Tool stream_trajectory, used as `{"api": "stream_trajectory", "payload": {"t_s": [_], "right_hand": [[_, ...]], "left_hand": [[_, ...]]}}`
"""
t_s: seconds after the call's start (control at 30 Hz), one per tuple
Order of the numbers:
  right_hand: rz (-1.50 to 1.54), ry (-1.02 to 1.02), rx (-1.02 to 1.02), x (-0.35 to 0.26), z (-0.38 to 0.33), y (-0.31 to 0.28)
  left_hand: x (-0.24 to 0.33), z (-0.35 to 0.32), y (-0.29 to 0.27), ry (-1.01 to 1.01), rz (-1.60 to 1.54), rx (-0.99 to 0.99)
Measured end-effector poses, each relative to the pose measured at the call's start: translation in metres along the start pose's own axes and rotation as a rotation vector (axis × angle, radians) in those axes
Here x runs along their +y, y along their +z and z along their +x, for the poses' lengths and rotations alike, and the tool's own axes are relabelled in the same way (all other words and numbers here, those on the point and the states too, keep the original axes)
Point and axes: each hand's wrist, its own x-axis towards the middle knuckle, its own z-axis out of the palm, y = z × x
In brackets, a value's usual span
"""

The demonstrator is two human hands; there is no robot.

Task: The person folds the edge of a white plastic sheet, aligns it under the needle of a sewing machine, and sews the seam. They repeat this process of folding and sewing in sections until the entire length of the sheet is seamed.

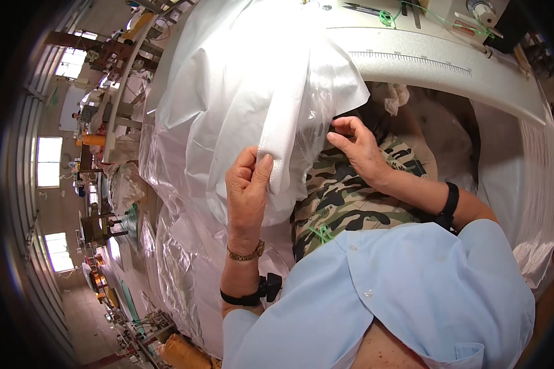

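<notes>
My left hand is closed on the end of a folded white textured fabric strip, its thumb on top and fingers behind. The strip runs up into a large white sheet draped over the table edge. Beside the strip, clear plastic film hangs in creases. My right hand is just right of the film, above my lap. Its fingers are bent, thumb and forefinger apart, and I see nothing between them. A camouflage-patterned cloth covers my lap.
The pale worktable curves across the top, with a ruler scale along its edge. Metal tools and green thread lie on it. More white sheeting hangs at the right. Crumpled plastic piles up on the left.
</notes>
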Motion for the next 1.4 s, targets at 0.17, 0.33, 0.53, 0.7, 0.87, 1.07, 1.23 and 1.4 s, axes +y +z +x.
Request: {"api": "stream_trajectory", "payload": {"t_s": [0.17, 0.33, 0.53, 0.7, 0.87, 1.07, 1.23, 1.4], "right_hand": [[0.372, 0.189, -0.033, 0.014, 0.014, 0.009], [0.639, 0.332, -0.699, -0.022, -0.005, -0.007], [0.707, 0.393, -0.62, -0.044, -0.016, 0.011], [0.52, 0.37, -0.627, -0.046, -0.02, 0.007], [0.589, 0.275, -0.478, -0.052, -0.026, 0.012], [0.527, 0.246, -0.443, -0.043, -0.018, 0.021], [0.384, 0.264, -0.386, -0.04, -0.02, 0.003], [0.374, 0.157, -0.362, -0.045, -0.025, 0.005]], "left_hand": [[-0.001, 0.01, 0.001, 0.074, 0.006, 0.052], [-0.002, 0.016, -0.006, 0.041, -0.006, 0.013], [-0.012, 0.017, 0.002, -0.146, -0.047, -0.161], [-0.016, 0.022, -0.005, -0.158, 0.016, -0.162], [-0.019, 0.023, -0.006, -0.202, -0.065, -0.13], [-0.024, 0.023, -0.004, -0.276, -0.076, -0.205], [-0.026, 0.025, -0.016, -0.281, -0.103, -0.15], [-0.032, 0.027, -0.014, -0.283, -0.067, -0.175]]}}
